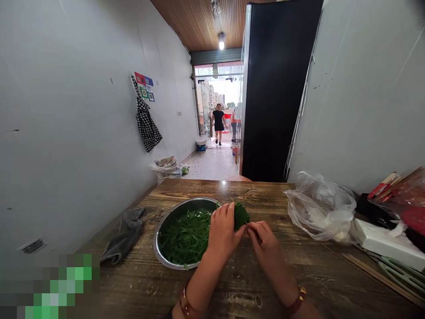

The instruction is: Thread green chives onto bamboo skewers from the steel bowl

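A stack of green leaves [241, 215] sits in the left hand [224, 228], its fingers pressed together; the right hand [265, 241] pinches at the stack's lower edge, on what is too small to tell. Left of the fingers, a metal bowl [156, 241] and gray cloth [124, 235] rest on the worn wooden table [232, 283]; right, a clear bag [320, 204] and thin sticks [368, 270]. Ahead stand a black cabinet [279, 88] and, at the doorway, a person [218, 122].
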